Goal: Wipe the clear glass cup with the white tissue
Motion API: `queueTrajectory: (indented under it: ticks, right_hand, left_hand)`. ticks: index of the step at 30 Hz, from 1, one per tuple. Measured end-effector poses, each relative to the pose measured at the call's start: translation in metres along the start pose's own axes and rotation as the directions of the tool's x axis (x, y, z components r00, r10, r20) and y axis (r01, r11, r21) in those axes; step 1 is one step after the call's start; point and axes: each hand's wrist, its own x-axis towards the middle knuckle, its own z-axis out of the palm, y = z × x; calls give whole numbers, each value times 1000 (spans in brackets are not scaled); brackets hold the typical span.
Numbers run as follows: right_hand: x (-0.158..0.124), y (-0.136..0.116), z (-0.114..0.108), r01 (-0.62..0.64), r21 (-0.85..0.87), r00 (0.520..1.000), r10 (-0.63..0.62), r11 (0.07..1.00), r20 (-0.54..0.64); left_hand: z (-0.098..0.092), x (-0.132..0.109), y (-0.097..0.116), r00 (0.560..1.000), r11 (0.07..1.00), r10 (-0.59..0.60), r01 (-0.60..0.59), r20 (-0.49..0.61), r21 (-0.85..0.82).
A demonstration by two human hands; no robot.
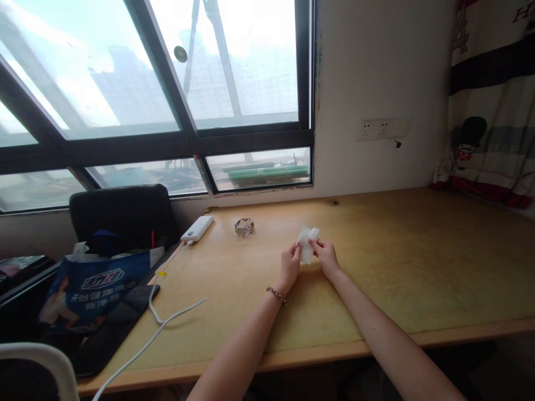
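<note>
bench (418, 273) beneath left hand (289, 265) and right hand (328, 257) | hands close together, both clamped on white tissue (306, 253) | white corded device (199, 228) well left of hands | tissue between the hands | silvery band (243, 229) beyond hands, leftward

From here, the thin white sheet (306, 255) looks like matt, faintly translucent tissue paper. The broad yellow-brown tabletop (418, 267) seems to me smooth wood with a dull sheen. The silver openwork ring-shaped piece (244, 229) shines like metal; the white rectangular block (198, 228) looks smooth plastic, the red-trimmed patterned curtain (493, 108) soft, matt cloth.
</note>
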Motion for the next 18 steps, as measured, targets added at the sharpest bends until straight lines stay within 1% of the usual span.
queueTrajectory:
  ticks: [2,4,7,9,11,13,16,18]
  right_hand:
    - [3,2,-3,5,-2,999,-5,1000,-48]
    - [5,3,-5,13,-5,994,-13,1000,-109]
    - [7,3,-7,19,17,985,-16,1000,-172]
    - [8,2,-7,9,50,983,0,999,-182]
    - [8,2,-6,-28,78,984,41,997,-174]
    - [8,2,-6,-87,80,981,99,993,-167]
    - [10,4,-8,-127,65,970,137,990,-200]
    - [12,6,-11,-127,43,961,134,991,-240]
  left_hand:
    - [-2,4,-4,995,987,-90,82,-53,-137]
    - [-4,9,-9,978,935,-196,166,-67,-315]
    - [-7,14,-14,952,799,-306,242,-26,-550]
    - [-9,16,-18,942,739,-336,260,-5,-622]
    - [-9,16,-21,935,720,-354,280,11,-635]
    - [-10,17,-23,932,728,-362,302,30,-615]
    - [-17,21,-27,933,769,-360,315,32,-557]
    - [-27,28,-28,937,821,-349,300,-12,-486]
